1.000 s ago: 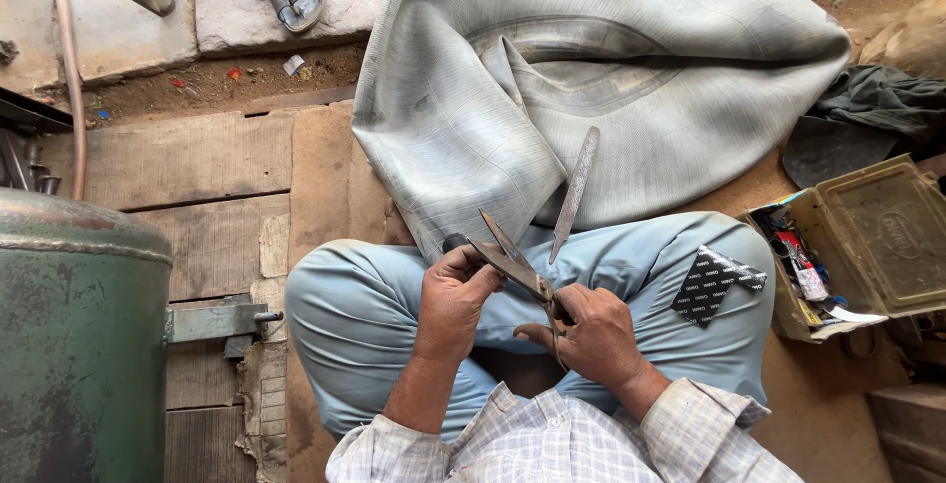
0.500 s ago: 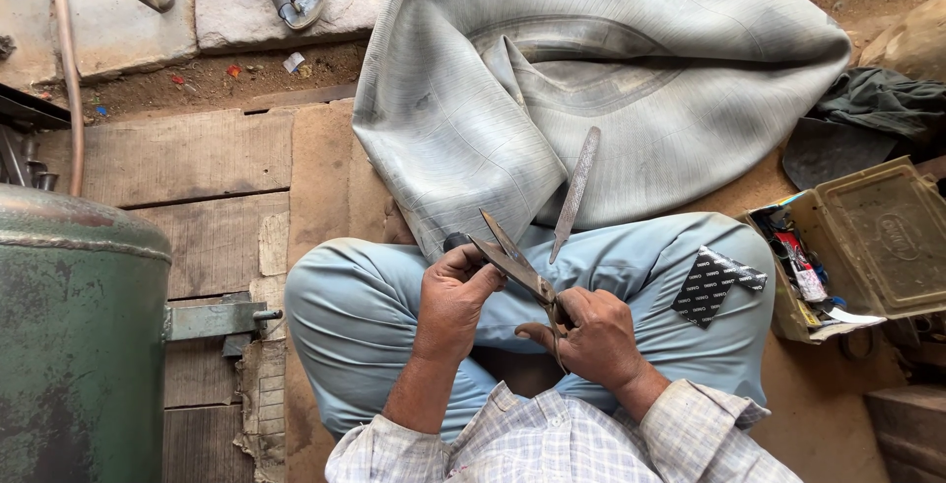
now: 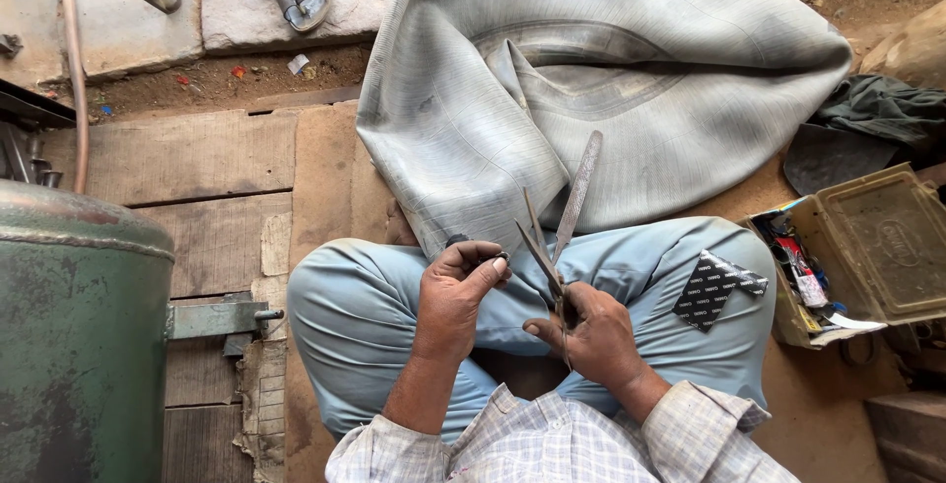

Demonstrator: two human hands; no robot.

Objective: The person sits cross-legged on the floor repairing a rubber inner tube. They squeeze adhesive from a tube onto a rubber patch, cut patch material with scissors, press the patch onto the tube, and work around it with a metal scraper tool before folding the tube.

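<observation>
Sitting cross-legged, we grip open scissors (image 3: 557,237) in our right hand (image 3: 591,340), blades up, while our left hand (image 3: 453,296) pinches a small dark piece beside the grey rubber tube (image 3: 591,79) draped over our knees for reach.

The right hand (image 3: 591,340) holds open scissors (image 3: 557,237); the left hand (image 3: 453,296) pinches a small dark piece beside the grey inner tube (image 3: 611,79).
</observation>
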